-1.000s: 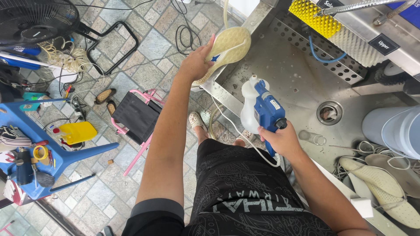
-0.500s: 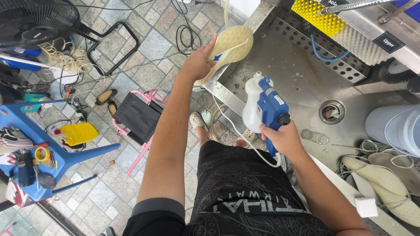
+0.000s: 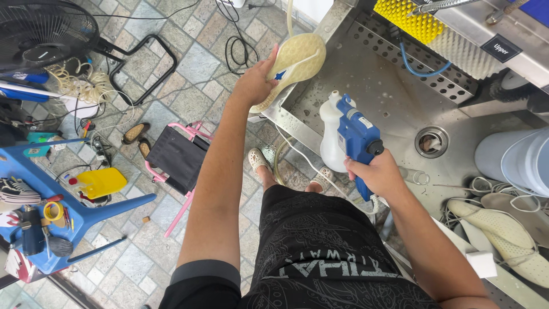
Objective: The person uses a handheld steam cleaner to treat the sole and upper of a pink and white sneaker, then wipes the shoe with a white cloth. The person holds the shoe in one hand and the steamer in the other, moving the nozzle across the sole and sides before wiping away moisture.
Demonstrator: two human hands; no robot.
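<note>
Head view: a pale yellow shoe insole (image 3: 294, 60) is held up by the left hand (image 3: 254, 83) at the near left corner of a steel sink basin (image 3: 394, 97), the grip closed around the insole's lower edge with the thumb across its face. A thin white cord (image 3: 303, 163) is seen running down from the insole toward the floor. A blue spray gun (image 3: 357, 140) with a white bottle (image 3: 330, 134) fixed to its left side is held by the right hand (image 3: 377, 174); the grip is wrapped tightly round the blue handle, and the nozzle is pointed up toward the insole, a short gap being left between them. A round drain (image 3: 430, 141) is set in the wet basin floor just right of the gun. Further insoles (image 3: 503, 229) and loose laces are piled at the basin's right end, beside a pale blue bucket (image 3: 514, 160). A yellow brush roller (image 3: 403, 20) is mounted at the basin's far edge. On the tiled floor a pink folding stool (image 3: 177, 154) and a blue plastic chair (image 3: 51, 212) are stood well apart from the sink.
</note>
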